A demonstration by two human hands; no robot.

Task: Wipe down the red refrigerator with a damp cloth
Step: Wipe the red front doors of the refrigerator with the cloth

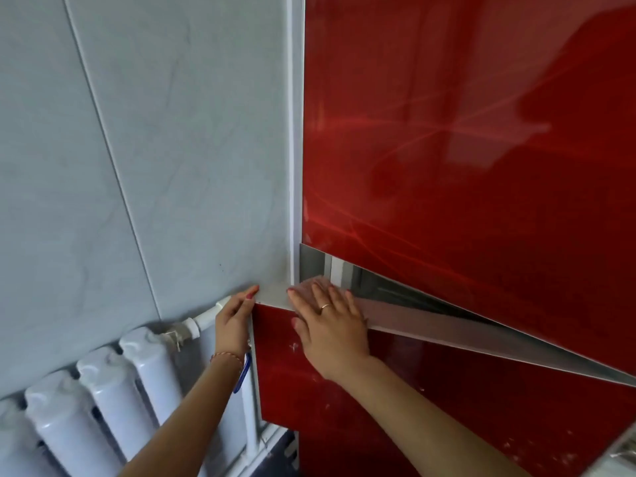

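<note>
Head camera — close, angled down at the refrigerator (464, 149).

Radiator (103, 383) stands left of refrigerator (464, 149), against the wall (155, 132).

Glossy red refrigerator (464, 132) with lower door (344, 425) ajar; pinkish cloth (315, 285) lies on that door's top edge.

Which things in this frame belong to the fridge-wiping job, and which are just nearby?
Part of the job:
- red refrigerator, lower door swung open
- pinkish cloth on the door's top edge
- right hand pressing the cloth flat
- left hand holding the door's corner

Just nearby:
- white radiator and its pipe
- grey tiled wall
</note>
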